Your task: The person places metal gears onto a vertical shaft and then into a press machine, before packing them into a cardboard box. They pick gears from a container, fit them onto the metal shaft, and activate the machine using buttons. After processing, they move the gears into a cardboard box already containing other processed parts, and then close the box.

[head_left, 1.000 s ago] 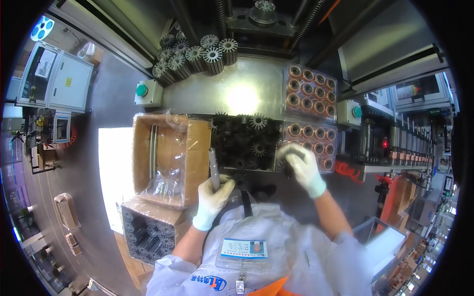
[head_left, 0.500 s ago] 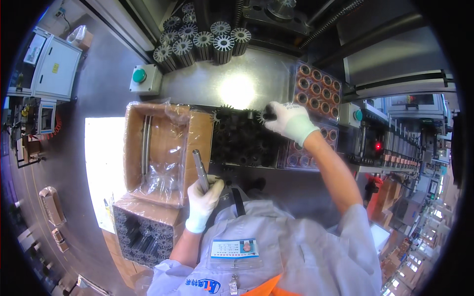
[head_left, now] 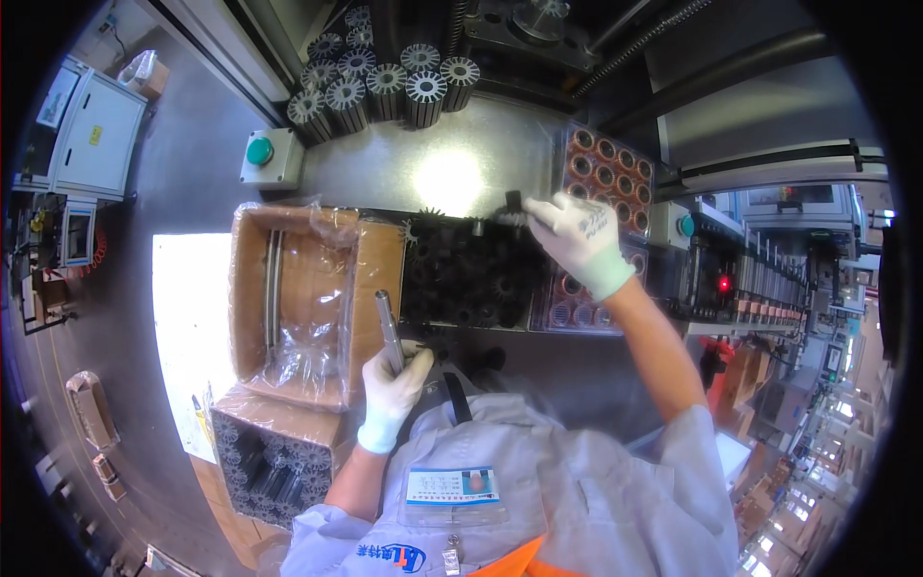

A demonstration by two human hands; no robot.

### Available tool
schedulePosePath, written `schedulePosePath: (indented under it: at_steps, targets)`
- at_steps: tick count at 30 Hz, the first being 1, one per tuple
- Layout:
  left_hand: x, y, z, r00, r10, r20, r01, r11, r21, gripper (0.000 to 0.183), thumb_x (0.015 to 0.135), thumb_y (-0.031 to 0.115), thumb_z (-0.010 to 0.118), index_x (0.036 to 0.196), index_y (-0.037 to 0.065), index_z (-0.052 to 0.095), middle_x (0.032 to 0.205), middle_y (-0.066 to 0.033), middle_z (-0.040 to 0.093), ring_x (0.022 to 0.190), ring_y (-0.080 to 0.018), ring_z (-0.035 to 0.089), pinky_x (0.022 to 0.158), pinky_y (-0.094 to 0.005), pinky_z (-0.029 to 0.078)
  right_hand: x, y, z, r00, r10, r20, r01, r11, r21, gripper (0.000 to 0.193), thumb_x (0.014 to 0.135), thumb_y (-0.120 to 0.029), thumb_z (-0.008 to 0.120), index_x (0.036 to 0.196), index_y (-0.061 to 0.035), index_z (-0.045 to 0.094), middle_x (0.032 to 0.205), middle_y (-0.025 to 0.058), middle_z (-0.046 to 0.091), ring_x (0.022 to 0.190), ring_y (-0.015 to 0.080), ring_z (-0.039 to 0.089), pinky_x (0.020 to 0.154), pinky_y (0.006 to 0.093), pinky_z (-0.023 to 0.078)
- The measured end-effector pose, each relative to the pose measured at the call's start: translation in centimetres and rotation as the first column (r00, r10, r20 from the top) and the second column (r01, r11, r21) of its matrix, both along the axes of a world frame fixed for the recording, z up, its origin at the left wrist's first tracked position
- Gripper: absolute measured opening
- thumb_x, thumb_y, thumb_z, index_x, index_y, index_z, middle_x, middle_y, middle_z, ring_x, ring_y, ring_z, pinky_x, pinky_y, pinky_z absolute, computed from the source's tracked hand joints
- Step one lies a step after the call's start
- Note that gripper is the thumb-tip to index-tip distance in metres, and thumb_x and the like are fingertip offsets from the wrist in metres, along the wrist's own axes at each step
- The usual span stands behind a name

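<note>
My left hand (head_left: pixel 394 387), in a white glove, is closed around a slim metal shaft (head_left: pixel 386 322) that points up and away from me. Gloved too, my right hand (head_left: pixel 585 238) pinches a small black toothed part (head_left: pixel 515 205), partly smeared by motion, at the far right corner of a pile of black star-shaped parts (head_left: pixel 468 279). That pile lies between an open cardboard box (head_left: pixel 380 279) and the clear trays. The box, lined with plastic film, has a few more metal shafts (head_left: pixel 273 288) inside.
Slotted metal cores (head_left: pixel 425 88) stand in a group at the back. A green button box (head_left: pixel 279 159) sits left of them. Clear trays of copper-coloured rings (head_left: pixel 610 178) lie to the right. A carton of slotted cores (head_left: pixel 274 462) is at the near left.
My right hand has drawn slightly nearer and to the right, lifting and turning the black toothed part. My left hand keeps its hold on the shaft. The whole view has shifted a little.
</note>
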State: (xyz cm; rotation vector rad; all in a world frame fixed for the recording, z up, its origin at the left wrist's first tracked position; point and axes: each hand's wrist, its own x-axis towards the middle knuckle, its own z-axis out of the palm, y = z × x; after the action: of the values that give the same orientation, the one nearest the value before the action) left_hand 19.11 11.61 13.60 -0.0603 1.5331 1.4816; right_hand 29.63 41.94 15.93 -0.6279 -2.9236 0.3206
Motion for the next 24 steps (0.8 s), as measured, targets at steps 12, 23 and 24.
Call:
schedulePosePath:
  at_steps: [12, 23, 24]
  targets:
    - [-0.2, 1.7, -0.3, 0.997, -0.042, 0.07, 0.044, 0.999, -0.022, 0.007, 0.089, 0.003, 0.068, 0.093, -0.003, 0.067, 0.064, 0.0053, 0.055, 0.051, -0.0002, 0.044, 0.044, -0.02, 0.028, -1.8, -0.4, -3.2, 0.987, 0.01, 0.158, -0.046, 0.973, 0.228, 0.009, 0.088, -0.024, 0.062, 0.093, -0.0159, 0.062, 0.077, 0.007, 0.062, 0.069, 0.0254, 0.066, 0.06, 0.0397, 0.049]
    - [-0.3, 2.4, -0.1, 0.996, -0.02, 0.084, 0.023, 0.999, -0.039, 0.007, 0.09, 0.004, 0.068, 0.092, -0.003, 0.067, 0.062, 0.0053, 0.053, 0.046, -0.0004, 0.042, 0.042, -0.0204, 0.026, 2.4, -3.7, 1.2, 0.717, -0.688, 0.113, 0.341, 0.204, -0.918, 0.047, 0.099, -0.042, 0.063, 0.089, 0.003, 0.073, 0.079, 0.004, 0.068, 0.068, 0.006, 0.058, 0.062, 0.0227, 0.047]
    - [-0.3, 2.5, 0.1, 0.996, -0.014, 0.083, 0.018, 0.999, -0.042, 0.007, 0.09, 0.004, 0.068, 0.092, -0.003, 0.066, 0.062, 0.0052, 0.053, 0.046, -0.0005, 0.042, 0.041, -0.0205, 0.026, 2.8, -4.6, 1.0, 0.716, -0.689, 0.113, 0.337, 0.199, -0.92, 0.047, 0.099, -0.042, 0.063, 0.089, 0.003, 0.073, 0.079, 0.004, 0.068, 0.068, 0.006, 0.058, 0.062, 0.0227, 0.047]
